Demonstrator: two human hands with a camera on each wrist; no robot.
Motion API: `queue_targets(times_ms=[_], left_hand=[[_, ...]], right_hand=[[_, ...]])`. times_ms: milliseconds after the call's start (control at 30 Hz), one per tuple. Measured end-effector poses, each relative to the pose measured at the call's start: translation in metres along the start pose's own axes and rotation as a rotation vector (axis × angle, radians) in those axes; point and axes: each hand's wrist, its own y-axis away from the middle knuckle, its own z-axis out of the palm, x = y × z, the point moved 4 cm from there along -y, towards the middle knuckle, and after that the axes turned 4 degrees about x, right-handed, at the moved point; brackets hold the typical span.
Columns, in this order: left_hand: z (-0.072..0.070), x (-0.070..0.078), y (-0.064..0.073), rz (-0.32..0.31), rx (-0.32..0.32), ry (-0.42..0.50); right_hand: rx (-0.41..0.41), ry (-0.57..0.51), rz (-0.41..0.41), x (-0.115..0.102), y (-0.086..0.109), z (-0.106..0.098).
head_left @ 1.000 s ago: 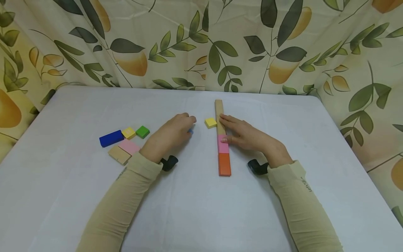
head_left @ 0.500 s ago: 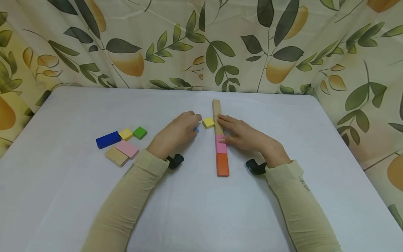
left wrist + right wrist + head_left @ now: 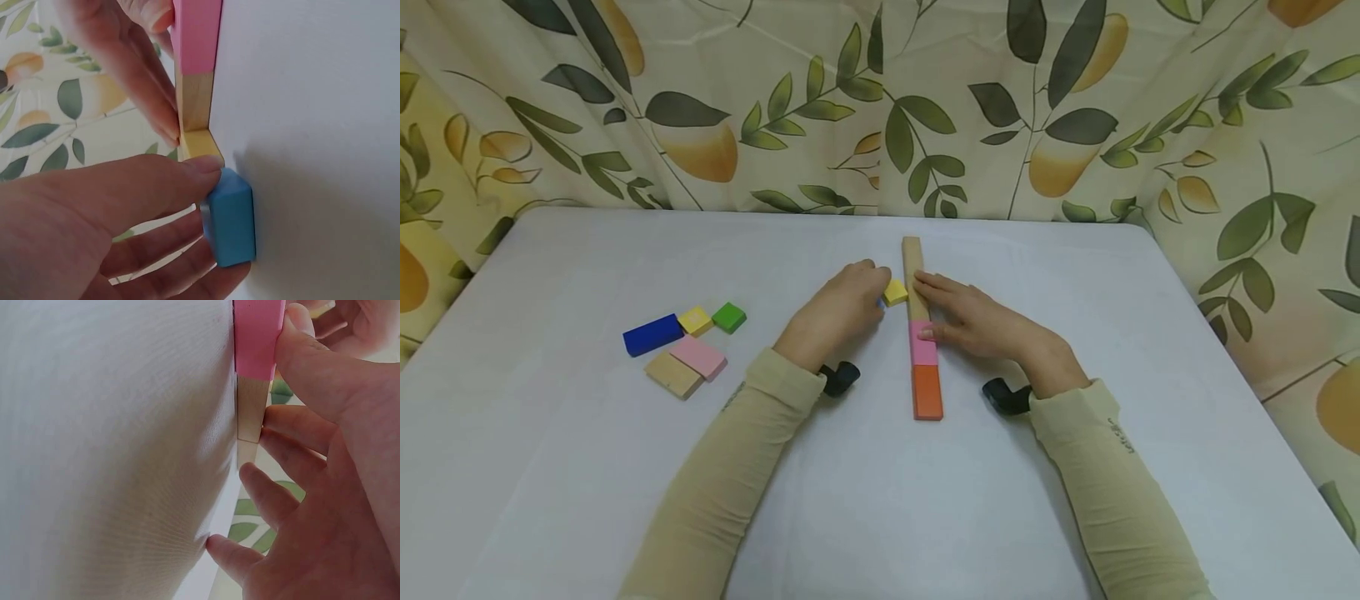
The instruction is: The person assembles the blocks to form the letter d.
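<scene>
My left hand point(image 3: 838, 315) holds a light blue block point(image 3: 232, 219) between thumb and fingers. In the head view this block is mostly hidden behind that hand. Right beside it lies a small yellow block point(image 3: 895, 292), against the left side of a straight row; my left thumb tip overlaps the yellow block in the left wrist view. The row runs from natural wood point(image 3: 912, 260) at the far end through a pink block point(image 3: 923, 344) to an orange block point(image 3: 927, 393) nearest me. Along the row's right side, my right hand point(image 3: 992, 321) rests its extended fingers on the wood and its thumb on the pink block point(image 3: 259, 337).
Left on the white table point(image 3: 850, 500) is a loose group: a dark blue block point(image 3: 652, 335), a yellow one point(image 3: 696, 321), a green one point(image 3: 728, 317), a pale pink one point(image 3: 698, 357) and a wooden one point(image 3: 673, 375). A patterned curtain point(image 3: 820, 75) hangs behind the table.
My left hand has moved right with the light blue block, up to the small yellow block beside the row. The right hand stays at the row. The view has shifted slightly.
</scene>
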Motion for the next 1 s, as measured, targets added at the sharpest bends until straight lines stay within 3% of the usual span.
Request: queue_targets(times_ms=[233,467,767,1000], left_hand=[[0.004,0.001,-0.007,-0.046,0.043,-0.041],[0.007,0.003,-0.013,-0.086,0.035,-0.082],[0.007,0.002,-0.011,-0.015,0.082,-0.026],[0.006,0.001,-0.012,0.012,0.080,-0.010]], right_hand=[[-0.001,0.004,-0.001,-0.002,-0.002,0.000],[-0.004,0.003,0.008,-0.002,-0.002,0.000],[-0.007,-0.003,0.017,0.000,-0.002,0.000],[-0.007,-0.005,0.022,0.002,-0.002,0.001]])
